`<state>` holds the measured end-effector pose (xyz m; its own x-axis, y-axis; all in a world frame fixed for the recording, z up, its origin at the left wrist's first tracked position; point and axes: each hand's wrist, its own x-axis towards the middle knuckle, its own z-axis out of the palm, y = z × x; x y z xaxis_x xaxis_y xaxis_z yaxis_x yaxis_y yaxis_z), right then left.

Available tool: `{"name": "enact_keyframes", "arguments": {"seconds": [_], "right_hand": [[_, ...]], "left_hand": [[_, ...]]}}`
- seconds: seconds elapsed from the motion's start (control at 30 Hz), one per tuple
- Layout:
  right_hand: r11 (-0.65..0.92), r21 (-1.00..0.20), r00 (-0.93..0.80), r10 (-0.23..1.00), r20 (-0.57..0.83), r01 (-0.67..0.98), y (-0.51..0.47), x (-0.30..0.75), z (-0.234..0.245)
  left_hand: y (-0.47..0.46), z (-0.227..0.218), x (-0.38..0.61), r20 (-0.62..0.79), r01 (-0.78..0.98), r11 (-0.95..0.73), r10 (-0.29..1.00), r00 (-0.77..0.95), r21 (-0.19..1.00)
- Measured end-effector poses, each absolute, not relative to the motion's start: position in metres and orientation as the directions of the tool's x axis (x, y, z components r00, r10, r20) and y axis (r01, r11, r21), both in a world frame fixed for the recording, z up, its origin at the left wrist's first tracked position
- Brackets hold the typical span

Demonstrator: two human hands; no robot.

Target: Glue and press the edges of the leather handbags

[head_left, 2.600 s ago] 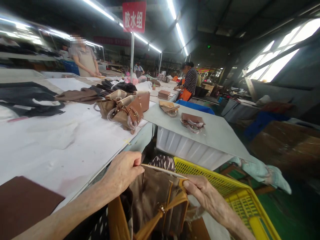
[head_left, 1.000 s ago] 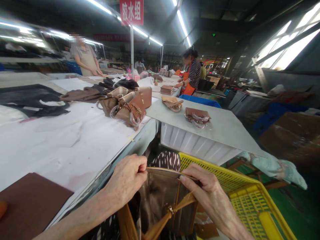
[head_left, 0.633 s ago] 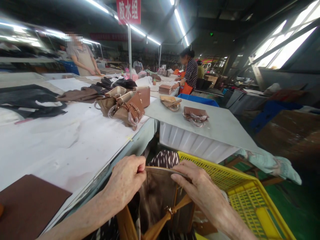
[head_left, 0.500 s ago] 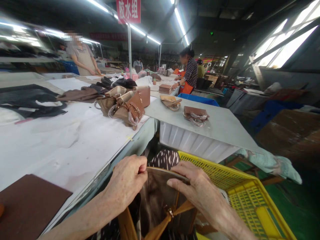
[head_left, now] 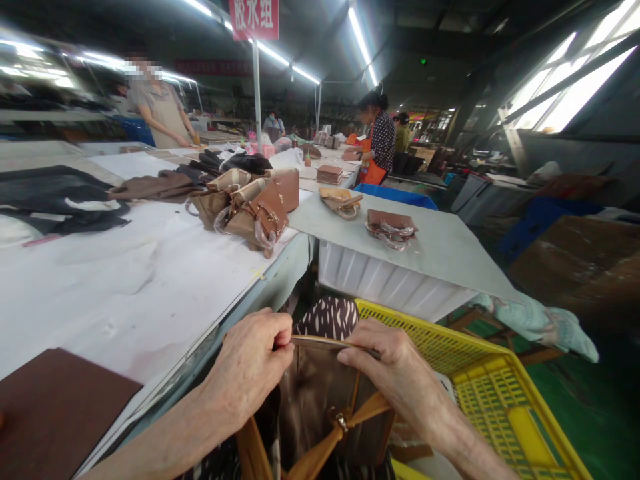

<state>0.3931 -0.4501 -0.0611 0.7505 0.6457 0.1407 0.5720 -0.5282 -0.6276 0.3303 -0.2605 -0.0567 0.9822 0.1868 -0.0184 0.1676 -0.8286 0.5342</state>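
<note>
A brown leather handbag (head_left: 315,393) with tan straps sits in my lap at the bottom of the head view. My left hand (head_left: 250,370) pinches the left end of its top rim, fingers closed. My right hand (head_left: 387,367) presses along the same rim from the right, fingers closed on the edge. A metal ring joins the tan straps (head_left: 341,423) just below my right hand. The bag's lower part is out of frame.
A white worktable (head_left: 125,287) lies to my left with a brown leather sheet (head_left: 50,413) and several tan handbags (head_left: 250,210). A yellow plastic crate (head_left: 480,393) stands at my right. A grey board (head_left: 440,250) over a white bin holds leather pieces. Other people work farther back.
My right hand has slid leftward along the bag's rim toward my left hand. My left hand has kept its pinch. The view has shifted slightly.
</note>
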Motion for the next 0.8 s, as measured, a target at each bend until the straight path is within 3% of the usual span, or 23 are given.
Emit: {"name": "enact_keyframes", "arguments": {"seconds": [0.17, 0.33, 0.47, 0.6, 0.8], "right_hand": [[-0.583, -0.56, 0.757, 0.641, 0.129, 0.589, -0.45, 0.393, -0.061], [-0.692, -0.279, 0.739, 0.664, 0.117, 0.666, -0.441, 0.39, -0.054], [-0.727, -0.157, 0.735, 0.678, -0.016, 0.668, -0.423, 0.385, -0.043], [-0.692, -0.137, 0.686, 0.721, -0.098, 0.708, -0.411, 0.387, -0.038], [-0.601, -0.204, 0.606, 0.794, -0.047, 0.773, -0.419, 0.402, -0.037]], "left_hand": [[-0.263, -0.057, 0.33, -0.017, 0.171, -0.83, 0.192, 0.981, 0.531], [-0.268, -0.058, 0.333, -0.016, 0.183, -0.831, 0.205, 0.979, 0.525], [-0.269, -0.061, 0.335, 0.01, 0.148, -0.837, 0.181, 0.983, 0.526], [-0.266, -0.057, 0.333, -0.008, 0.123, -0.841, 0.139, 0.99, 0.527], [-0.252, -0.046, 0.318, 0.003, 0.101, -0.876, 0.116, 0.993, 0.471]]}}
